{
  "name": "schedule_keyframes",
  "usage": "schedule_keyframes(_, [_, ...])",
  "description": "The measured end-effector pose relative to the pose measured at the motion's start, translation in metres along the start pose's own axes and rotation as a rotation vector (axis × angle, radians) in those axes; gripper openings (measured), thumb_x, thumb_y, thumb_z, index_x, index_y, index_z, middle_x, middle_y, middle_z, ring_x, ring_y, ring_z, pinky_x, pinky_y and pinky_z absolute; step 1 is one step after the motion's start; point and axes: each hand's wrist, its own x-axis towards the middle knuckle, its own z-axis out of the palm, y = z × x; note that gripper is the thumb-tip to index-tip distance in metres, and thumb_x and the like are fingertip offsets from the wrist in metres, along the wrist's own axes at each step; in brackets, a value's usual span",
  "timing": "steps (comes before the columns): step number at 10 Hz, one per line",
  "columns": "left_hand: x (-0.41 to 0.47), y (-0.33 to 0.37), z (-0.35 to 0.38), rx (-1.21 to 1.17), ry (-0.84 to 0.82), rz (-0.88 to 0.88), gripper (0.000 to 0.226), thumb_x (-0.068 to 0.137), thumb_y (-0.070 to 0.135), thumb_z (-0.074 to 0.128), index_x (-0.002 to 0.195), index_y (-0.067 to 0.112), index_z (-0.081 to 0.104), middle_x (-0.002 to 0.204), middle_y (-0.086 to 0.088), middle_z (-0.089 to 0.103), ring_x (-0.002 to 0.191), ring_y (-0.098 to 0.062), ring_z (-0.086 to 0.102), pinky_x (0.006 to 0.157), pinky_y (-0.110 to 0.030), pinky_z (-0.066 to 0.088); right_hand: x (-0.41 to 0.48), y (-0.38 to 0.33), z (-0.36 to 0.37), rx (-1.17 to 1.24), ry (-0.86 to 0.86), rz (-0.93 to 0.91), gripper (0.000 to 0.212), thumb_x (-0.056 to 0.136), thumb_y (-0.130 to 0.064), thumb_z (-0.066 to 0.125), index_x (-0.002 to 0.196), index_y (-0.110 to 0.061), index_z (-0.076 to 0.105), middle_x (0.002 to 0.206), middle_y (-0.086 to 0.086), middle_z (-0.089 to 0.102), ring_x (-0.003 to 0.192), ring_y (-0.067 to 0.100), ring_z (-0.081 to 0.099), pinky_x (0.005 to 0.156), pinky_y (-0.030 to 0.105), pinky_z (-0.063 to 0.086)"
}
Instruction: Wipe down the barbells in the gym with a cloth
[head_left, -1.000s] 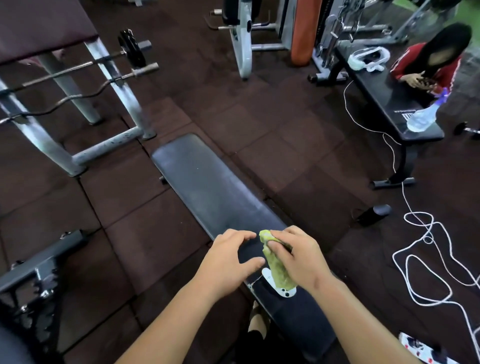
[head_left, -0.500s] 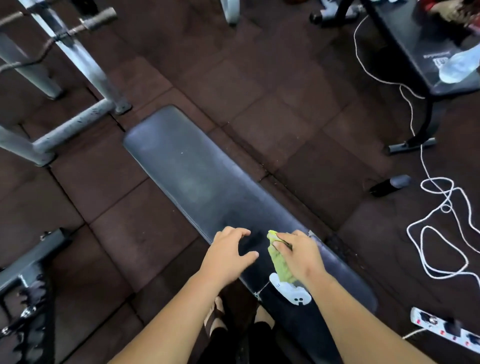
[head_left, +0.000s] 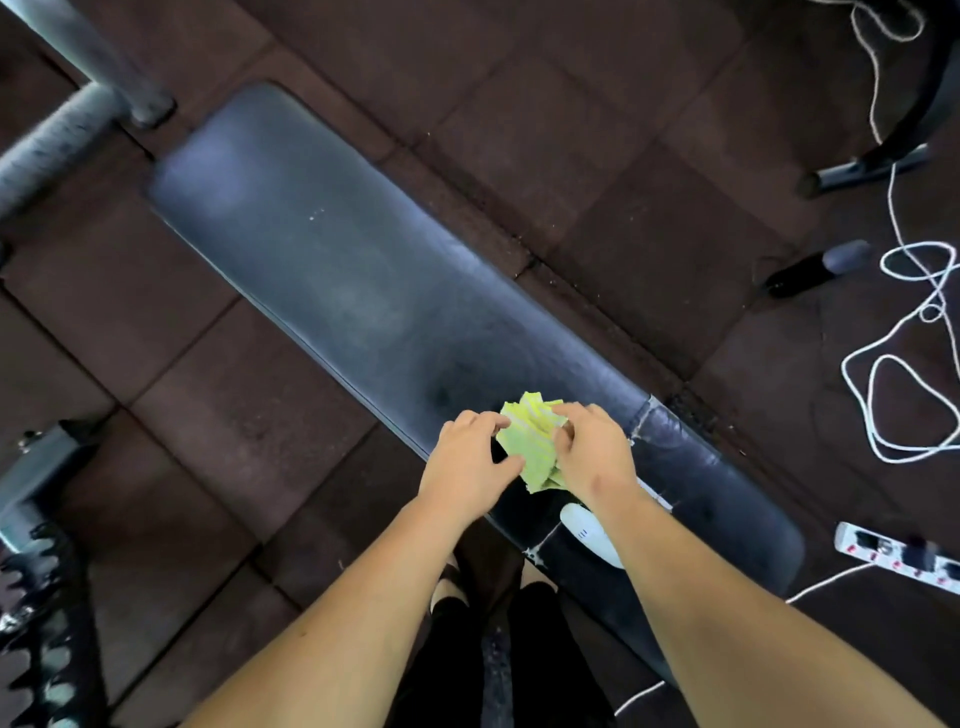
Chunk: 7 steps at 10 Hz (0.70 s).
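Both bare forearms reach in from the bottom edge, over dark-clad legs. Left hand (head_left: 467, 457) and right hand (head_left: 592, 457) meet on a crumpled yellow-green striped cloth (head_left: 530, 441). Right grip is clenched on the cloth's right side; left grip pinches its left edge between thumb and fingers. The cloth sits at the near end of the long black padded counter (head_left: 332, 260), on or just above the pad, can't tell which. A small white plastic device (head_left: 587, 530) lies on the pad just under the right wrist, partly hidden.

The counter runs diagonally up-left; upper pad is bare, scuffed grey. White power strip with red switches (head_left: 898, 556) on the dark brown rubber-tiled floor (head_left: 171, 415) at right, near the counter's near end. Loose white cable (head_left: 893, 374) coils further right. Black cylinder with a grey cap (head_left: 821, 267) lies beyond that. Grey metal rack tubing (head_left: 67, 124) top left, blurred. No barbell in view.
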Motion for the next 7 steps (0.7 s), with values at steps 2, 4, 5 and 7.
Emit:
schedule_keyframes(2, [0.004, 0.0, 0.0, -0.013, 0.005, -0.011, 0.05, 0.084, 0.041, 0.066, 0.131, 0.03, 0.054, 0.127, 0.008, 0.054, 0.123, -0.016, 0.043, 0.096, -0.035, 0.046, 0.006, -0.001, -0.005, -0.05, 0.004, -0.015, 0.041, 0.095, -0.008, 0.05, 0.128, -0.023, 0.068, 0.107, 0.006, 0.062, 0.092, 0.031, 0.066, 0.085, 0.038, 0.053])
schedule_keyframes(4, [0.001, 0.011, -0.015, -0.041, 0.037, 0.01, 0.046, 0.084, 0.04, 0.066, 0.128, 0.033, 0.055, 0.123, 0.01, 0.054, 0.121, -0.013, 0.044, 0.091, -0.028, 0.043, 0.008, -0.015, -0.02, -0.083, -0.004, -0.052, 0.033, 0.096, -0.016, 0.055, 0.125, -0.024, 0.068, 0.116, 0.006, 0.064, 0.103, 0.029, 0.065, 0.085, 0.039, 0.054])
schedule_keyframes(5, [-0.003, 0.017, -0.023, -0.054, 0.05, 0.022, 0.045, 0.083, 0.04, 0.066, 0.127, 0.033, 0.056, 0.122, 0.011, 0.054, 0.121, -0.013, 0.045, 0.093, -0.03, 0.044, 0.005, -0.022, -0.028, -0.074, 0.004, -0.06, 0.031, 0.096, -0.02, 0.057, 0.125, -0.024, 0.068, 0.118, 0.004, 0.064, 0.109, 0.027, 0.062, 0.087, 0.04, 0.054])
schedule_keyframes(7, [-0.021, 0.037, -0.069, -0.106, 0.162, 0.045, 0.045, 0.087, 0.045, 0.065, 0.129, 0.033, 0.056, 0.124, 0.013, 0.054, 0.119, -0.011, 0.049, 0.098, -0.033, 0.046, -0.004, -0.058, -0.065, 0.024, 0.072, -0.187, 0.03, 0.094, -0.024, 0.064, 0.123, -0.022, 0.07, 0.116, 0.002, 0.067, 0.113, 0.024, 0.062, 0.095, 0.036, 0.051])
